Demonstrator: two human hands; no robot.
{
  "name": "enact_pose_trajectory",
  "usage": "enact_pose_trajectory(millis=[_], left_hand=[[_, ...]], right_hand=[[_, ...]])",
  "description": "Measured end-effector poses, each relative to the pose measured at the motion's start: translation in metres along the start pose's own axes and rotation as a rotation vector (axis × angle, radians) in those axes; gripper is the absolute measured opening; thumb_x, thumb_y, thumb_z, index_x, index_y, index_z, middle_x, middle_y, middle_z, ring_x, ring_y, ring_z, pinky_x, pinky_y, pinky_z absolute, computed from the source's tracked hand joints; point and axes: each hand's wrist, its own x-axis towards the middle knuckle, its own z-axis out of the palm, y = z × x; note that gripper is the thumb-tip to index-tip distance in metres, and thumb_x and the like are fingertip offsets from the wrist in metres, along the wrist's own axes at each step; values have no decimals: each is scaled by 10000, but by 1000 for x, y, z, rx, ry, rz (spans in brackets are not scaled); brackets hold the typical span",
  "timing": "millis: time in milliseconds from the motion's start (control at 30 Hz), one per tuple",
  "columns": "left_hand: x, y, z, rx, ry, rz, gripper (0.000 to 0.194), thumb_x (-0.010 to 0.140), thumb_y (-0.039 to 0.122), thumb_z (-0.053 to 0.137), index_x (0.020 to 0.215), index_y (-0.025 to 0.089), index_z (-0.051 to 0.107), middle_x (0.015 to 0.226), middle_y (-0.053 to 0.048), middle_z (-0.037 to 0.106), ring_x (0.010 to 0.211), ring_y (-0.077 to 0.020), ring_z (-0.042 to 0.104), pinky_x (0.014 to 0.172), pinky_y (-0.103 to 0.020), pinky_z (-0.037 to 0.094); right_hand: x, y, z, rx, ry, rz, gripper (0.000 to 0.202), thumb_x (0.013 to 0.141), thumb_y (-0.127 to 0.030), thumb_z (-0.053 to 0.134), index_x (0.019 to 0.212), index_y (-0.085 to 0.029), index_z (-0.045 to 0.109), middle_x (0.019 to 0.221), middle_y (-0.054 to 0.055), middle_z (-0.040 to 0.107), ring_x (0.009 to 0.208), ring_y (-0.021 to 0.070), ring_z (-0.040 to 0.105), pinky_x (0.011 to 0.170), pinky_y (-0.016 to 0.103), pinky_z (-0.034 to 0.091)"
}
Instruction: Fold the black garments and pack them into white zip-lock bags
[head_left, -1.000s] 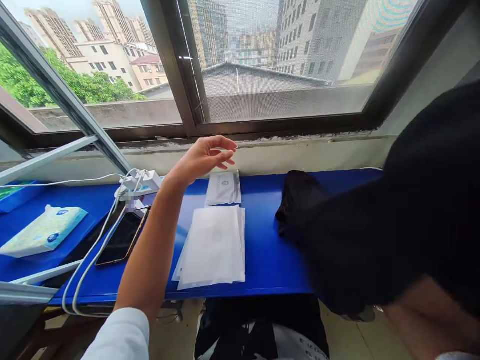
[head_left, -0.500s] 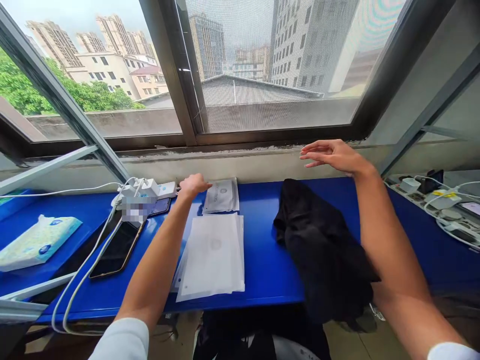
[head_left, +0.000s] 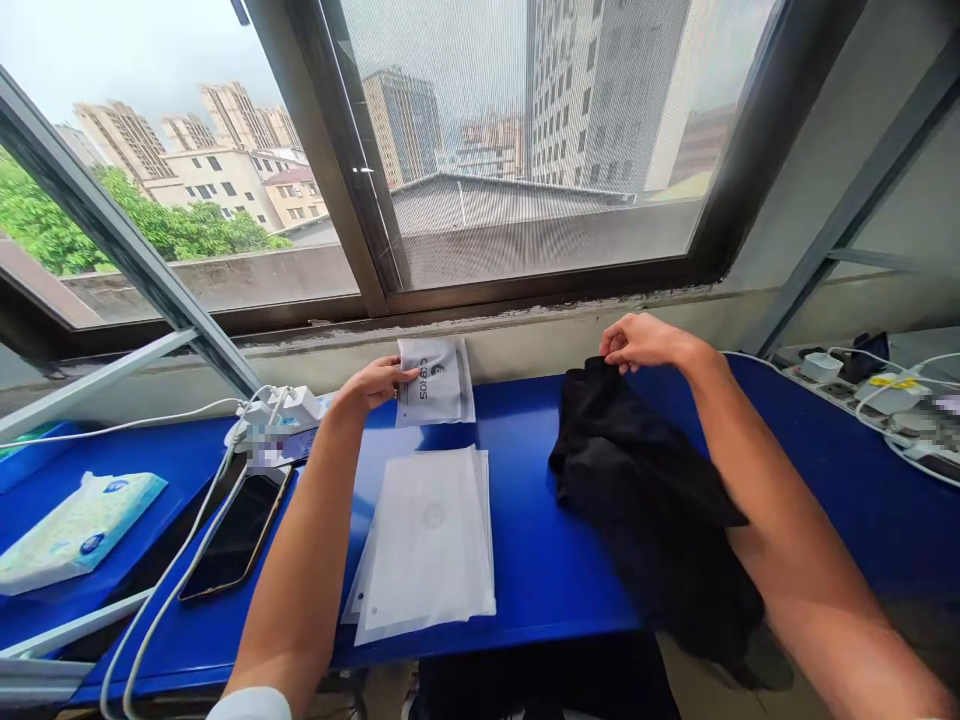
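Note:
My left hand (head_left: 377, 381) pinches the left edge of a small frosted zip bag (head_left: 439, 385) with dark lettering, its near side lifted a little at the back of the table. On the right, my right hand (head_left: 637, 342) has its fingers closed on the upper end of a black cloth garment (head_left: 637, 480). The garment lies bunched and hangs over the table's front edge; its kind is not clear. Between my arms, several larger frosted bags (head_left: 427, 540) lie flat in a stack, apart from both hands.
The blue table (head_left: 536, 560) stands against the wall below a window. A smartphone (head_left: 236, 535), white cables and a power strip (head_left: 289, 408) are left of my left arm. Further left lies a tissue pack (head_left: 82, 530). Chargers (head_left: 892, 392) sit at the far right.
My left hand has taken hold of the small bag's left edge and raised it slightly. My right hand has come down from the air and gripped the garment's top end.

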Motion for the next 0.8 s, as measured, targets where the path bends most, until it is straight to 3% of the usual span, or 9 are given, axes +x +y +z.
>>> enact_pose_trajectory(millis=[67,133,233,300,400,533,633,700,800], left_hand=[[-11,17,-1,-96,-27,89,525,473,291,961,904,149,697,888,-92,764,750,-196,719,636,-274,585],[-25,33,8,-171,-53,177,521,500,272,955,944,148,711,995,-101,778,852,-211,739,734,-292,617],[-50,51,35,-248,-154,285,508,528,220,965,971,157,724,1033,-94,786,877,-222,746,764,-314,633],[-63,57,57,-256,-264,322,519,537,200,972,995,162,731,1019,-89,787,865,-229,750,773,-340,641],[-70,59,81,-222,-366,356,554,558,224,975,1045,162,719,1012,-89,781,885,-237,751,815,-362,635],[-69,63,84,-237,-96,643,617,666,330,929,1202,227,640,1179,-81,745,1094,-239,711,918,-342,593],[-80,73,81,-31,2,893,446,793,393,838,1172,233,665,1258,-80,712,1214,-232,651,1045,-344,521],[-92,79,85,85,-1,917,270,857,396,774,1034,206,700,1105,-70,743,1067,-214,692,991,-336,534],[-107,81,95,75,87,846,198,850,376,760,885,194,690,875,-35,732,832,-184,689,799,-306,550]], right_hand=[[-13,-21,0,85,207,-125,61,795,-217,747,814,-165,721,792,74,767,762,224,753,663,270,598],[-30,-51,8,304,369,-330,212,888,-348,709,1003,-173,740,949,84,782,859,233,766,710,289,620],[-53,-93,29,597,428,-522,503,953,-554,639,1312,-202,636,1098,85,761,918,232,762,703,311,629],[-62,-108,39,609,500,-530,525,930,-595,665,1277,-202,640,1026,71,754,808,213,742,651,306,600],[-68,-112,41,556,645,-527,392,944,-581,646,992,-194,686,809,36,706,650,180,656,577,295,518],[-71,-112,35,407,731,-604,326,971,-484,621,814,-201,660,696,10,659,600,152,570,580,285,433],[-73,-120,41,262,711,-699,273,973,-385,612,784,-193,656,702,7,670,597,137,552,626,282,402],[-73,-126,51,227,679,-722,275,987,-367,583,782,-192,639,692,4,653,595,133,539,628,281,375],[-72,-132,61,234,676,-704,303,1019,-391,529,797,-196,597,673,-9,604,575,125,492,609,282,333]])
